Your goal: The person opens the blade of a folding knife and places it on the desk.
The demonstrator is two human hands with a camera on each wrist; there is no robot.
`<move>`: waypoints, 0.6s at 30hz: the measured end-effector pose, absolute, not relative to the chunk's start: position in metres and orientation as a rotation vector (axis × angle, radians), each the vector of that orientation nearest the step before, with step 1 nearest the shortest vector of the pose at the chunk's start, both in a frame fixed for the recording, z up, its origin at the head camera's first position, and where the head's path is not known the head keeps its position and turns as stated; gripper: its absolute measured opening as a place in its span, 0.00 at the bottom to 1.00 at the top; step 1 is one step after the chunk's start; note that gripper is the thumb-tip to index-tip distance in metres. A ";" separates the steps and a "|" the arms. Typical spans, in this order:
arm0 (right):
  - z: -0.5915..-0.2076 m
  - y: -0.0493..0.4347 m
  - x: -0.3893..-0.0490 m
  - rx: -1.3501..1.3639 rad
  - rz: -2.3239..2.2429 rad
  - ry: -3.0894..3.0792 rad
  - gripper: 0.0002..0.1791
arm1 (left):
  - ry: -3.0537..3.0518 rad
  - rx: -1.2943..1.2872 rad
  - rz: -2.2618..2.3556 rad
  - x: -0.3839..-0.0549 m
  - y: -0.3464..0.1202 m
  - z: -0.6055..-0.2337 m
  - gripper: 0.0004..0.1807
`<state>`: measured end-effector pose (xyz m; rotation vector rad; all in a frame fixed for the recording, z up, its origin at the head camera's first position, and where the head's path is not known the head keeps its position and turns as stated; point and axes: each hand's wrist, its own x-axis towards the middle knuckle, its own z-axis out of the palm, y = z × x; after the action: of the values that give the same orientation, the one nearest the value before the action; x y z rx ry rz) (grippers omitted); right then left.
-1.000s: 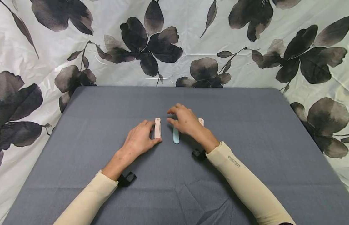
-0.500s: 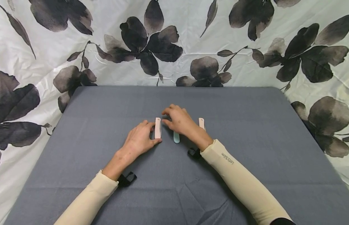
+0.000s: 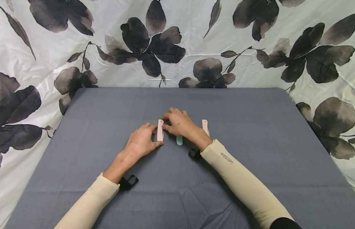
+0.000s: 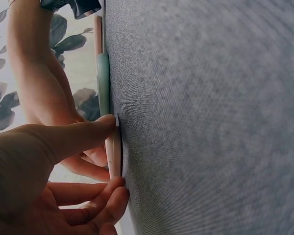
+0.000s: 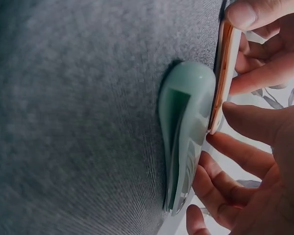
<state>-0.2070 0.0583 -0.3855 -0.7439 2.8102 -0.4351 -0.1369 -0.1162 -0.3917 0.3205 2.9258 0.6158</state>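
Note:
A slim pink folding knife (image 3: 160,131), with a small hole at its far end, lies upright in the head view on the grey cloth. My left hand (image 3: 141,138) holds it, thumb at the near end and fingertips toward the far end. At the far end my right hand (image 3: 180,122) has thumb and index finger on either side of the same knife. Under the right hand, mostly hidden from above, lies a teal folding knife (image 5: 186,83) with a slotted handle. Further right, a second pink knife (image 3: 205,125) sits partly behind the right wrist.
A grey cloth (image 3: 251,127) covers the table, with creases toward the front. Behind the table hangs a white curtain (image 3: 191,38) printed with dark flowers. A black wrist camera (image 3: 129,182) sits under the left wrist, another (image 3: 194,154) under the right.
My right hand has moved left and slightly down, from above the teal knife to the held pink knife's far end. The second pink knife shows more. My left hand stays in place.

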 end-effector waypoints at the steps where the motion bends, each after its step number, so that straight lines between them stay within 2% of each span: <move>1: -0.386 0.058 -0.207 -0.746 -0.435 2.808 0.20 | 2.922 0.318 0.623 -0.137 -0.116 -0.391 0.35; 6: -0.387 0.059 -0.207 -0.742 -0.460 2.793 0.19 | 2.881 0.317 0.704 -0.136 -0.117 -0.392 0.33; 12: -0.388 0.062 -0.206 -0.729 -0.553 2.783 0.19 | 2.836 0.333 0.894 -0.137 -0.119 -0.394 0.44; 18: -0.387 0.062 -0.207 -0.718 -0.727 2.803 0.19 | 2.823 0.325 1.084 -0.141 -0.120 -0.395 0.48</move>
<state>-0.2074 0.0621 -0.3867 -0.7178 2.8026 -0.7270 -0.1408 -0.1199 -0.3949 0.3249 2.8227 1.0837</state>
